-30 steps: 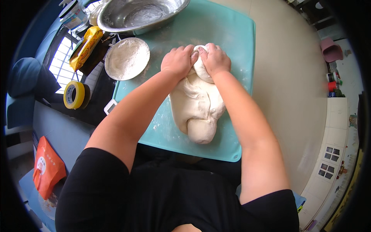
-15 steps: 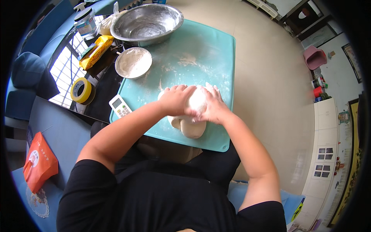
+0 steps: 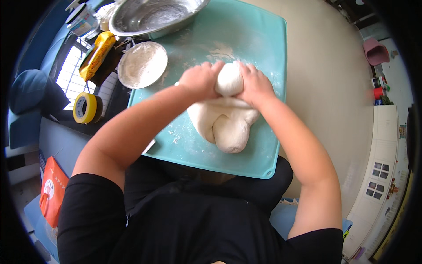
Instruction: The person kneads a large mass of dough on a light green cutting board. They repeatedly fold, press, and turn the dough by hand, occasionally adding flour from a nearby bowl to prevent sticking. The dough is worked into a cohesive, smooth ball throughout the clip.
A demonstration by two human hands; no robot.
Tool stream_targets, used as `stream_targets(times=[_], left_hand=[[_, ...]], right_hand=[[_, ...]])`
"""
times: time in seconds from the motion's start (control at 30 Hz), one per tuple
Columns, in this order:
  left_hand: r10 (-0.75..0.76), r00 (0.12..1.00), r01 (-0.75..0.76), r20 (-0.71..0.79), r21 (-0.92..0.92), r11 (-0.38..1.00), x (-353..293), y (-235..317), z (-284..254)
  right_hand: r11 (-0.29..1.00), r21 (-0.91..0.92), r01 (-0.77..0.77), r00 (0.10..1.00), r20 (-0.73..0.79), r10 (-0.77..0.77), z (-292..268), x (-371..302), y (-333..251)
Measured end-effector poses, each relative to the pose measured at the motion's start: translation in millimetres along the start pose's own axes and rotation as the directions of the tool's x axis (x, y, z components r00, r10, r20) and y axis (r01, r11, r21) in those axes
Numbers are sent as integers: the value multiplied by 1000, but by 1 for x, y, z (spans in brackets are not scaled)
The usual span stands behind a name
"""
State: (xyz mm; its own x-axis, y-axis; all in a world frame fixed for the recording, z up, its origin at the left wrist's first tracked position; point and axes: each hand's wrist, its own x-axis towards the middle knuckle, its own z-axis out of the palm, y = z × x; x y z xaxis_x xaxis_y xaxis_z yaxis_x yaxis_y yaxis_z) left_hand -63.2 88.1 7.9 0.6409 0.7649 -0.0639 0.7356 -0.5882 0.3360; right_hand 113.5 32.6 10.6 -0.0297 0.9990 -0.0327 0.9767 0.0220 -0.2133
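A large lump of white dough [image 3: 231, 134] lies on a turquoise board [image 3: 259, 39] dusted with flour. My left hand [image 3: 202, 81] and my right hand [image 3: 256, 86] grip its far end from both sides, with fingers curled over it. Between them a rounded bulge of dough stands up. Toward me the dough spreads wider, with a fold and a smooth rounded lobe. Most of my fingertips are hidden behind the dough and my knuckles.
Left of the board are a bowl of flour [image 3: 144, 66], a steel basin [image 3: 115, 27], yellow tape [image 3: 85, 108], a yellow packet [image 3: 97, 55] and a lidded jar [image 3: 82, 23]. A white corner [image 3: 149, 146] shows beside my left forearm. An orange bag [image 3: 52, 193] lies farther left.
Both hands have moved farther away over the dough, which now shows a broader near part and fold. The white remote is now mostly behind my left forearm. The whole view has shifted.
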Motion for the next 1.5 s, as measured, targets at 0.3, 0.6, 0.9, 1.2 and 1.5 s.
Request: stream_targets(times=[0.3,0.6,0.9,1.2,1.5], left_hand=[[-33,990,51,-136,129,990,49,-11,3],[175,982,-188,-70,-311,932,-74,11,-51],[6,852,-42,-524,-58,997,-119,65,38],[89,854,-100,-513,5,995,-23,19,29],[9,876,20,-483,54,998,55,-13,26]], right_hand=[[958,59,-282,941,-179,288,12,38,1],[921,388,20,997,-81,13,-44,-95,-20],[992,3,125,782,-616,-97,33,-116,-57],[977,99,191,773,-629,-88,34,-15,-19],[976,173,-132,882,-429,195,33,63,4]])
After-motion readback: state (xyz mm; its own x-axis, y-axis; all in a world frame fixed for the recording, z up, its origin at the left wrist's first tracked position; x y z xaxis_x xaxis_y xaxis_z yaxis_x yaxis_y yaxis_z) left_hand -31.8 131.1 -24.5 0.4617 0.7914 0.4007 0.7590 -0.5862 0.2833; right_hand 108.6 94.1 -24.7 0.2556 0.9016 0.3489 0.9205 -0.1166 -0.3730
